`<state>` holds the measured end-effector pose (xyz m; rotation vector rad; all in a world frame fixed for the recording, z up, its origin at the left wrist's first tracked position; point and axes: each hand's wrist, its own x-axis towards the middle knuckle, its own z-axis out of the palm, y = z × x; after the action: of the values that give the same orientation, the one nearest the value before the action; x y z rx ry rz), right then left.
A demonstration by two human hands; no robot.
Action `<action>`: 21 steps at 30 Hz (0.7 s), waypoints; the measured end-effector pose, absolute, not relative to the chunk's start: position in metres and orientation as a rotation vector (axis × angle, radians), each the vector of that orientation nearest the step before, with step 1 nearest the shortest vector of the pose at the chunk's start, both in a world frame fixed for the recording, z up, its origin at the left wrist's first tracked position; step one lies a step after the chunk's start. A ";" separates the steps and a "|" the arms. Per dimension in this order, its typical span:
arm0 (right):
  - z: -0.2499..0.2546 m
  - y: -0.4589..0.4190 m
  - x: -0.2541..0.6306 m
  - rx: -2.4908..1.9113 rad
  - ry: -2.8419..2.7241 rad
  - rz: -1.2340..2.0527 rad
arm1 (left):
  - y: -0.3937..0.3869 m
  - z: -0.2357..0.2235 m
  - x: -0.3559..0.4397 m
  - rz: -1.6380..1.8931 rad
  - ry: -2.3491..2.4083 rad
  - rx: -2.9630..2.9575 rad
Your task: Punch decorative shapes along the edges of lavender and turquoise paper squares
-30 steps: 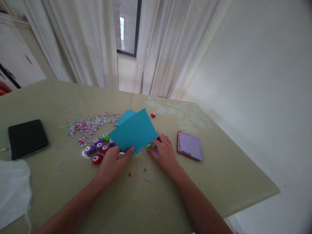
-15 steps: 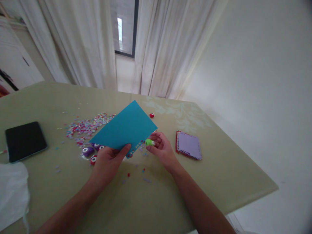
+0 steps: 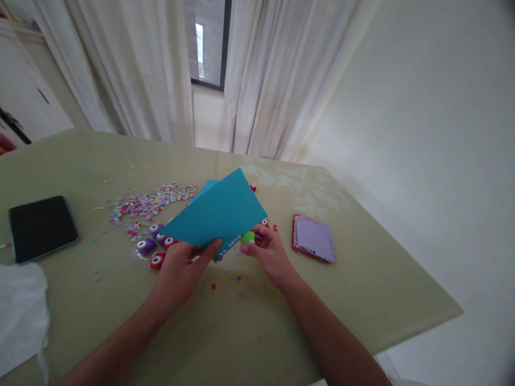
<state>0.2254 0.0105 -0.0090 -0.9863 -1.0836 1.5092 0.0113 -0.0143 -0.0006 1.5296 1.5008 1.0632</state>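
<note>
My left hand pinches a sheet of blue paper near its lower corner, thumb on top. The paper is tilted above the table, with a row of small punched holes along its lower right edge. In my right hand is a small green paper punch, held between thumb and fingers at that edge. Whether the paper sits inside its slot I cannot tell. Purple paper punches and red paper punches, with eye-like spots, lie beside my left hand, some hidden by the paper.
A heap of coloured paper bits spreads at the back left. At the right lies a stack of purple and red paper. A black tablet and a white cloth-like item are at the left of the table.
The blue paper has shifted right and tilted, baring another blue piece behind it. The green paper punch has turned in my right hand and met the paper's edge.
</note>
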 end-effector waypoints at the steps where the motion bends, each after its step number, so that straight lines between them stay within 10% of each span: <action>1: -0.007 0.010 0.225 -0.987 -1.097 1.508 | -0.014 -0.001 0.011 1.057 1.502 1.557; 21: -0.014 0.010 0.225 -1.050 -1.007 1.558 | -0.013 -0.008 0.011 0.927 1.518 1.699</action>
<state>0.2254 0.0103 -0.0141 -1.0504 -1.0068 1.5578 0.0107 -0.0133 -0.0081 1.6986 1.5180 0.9269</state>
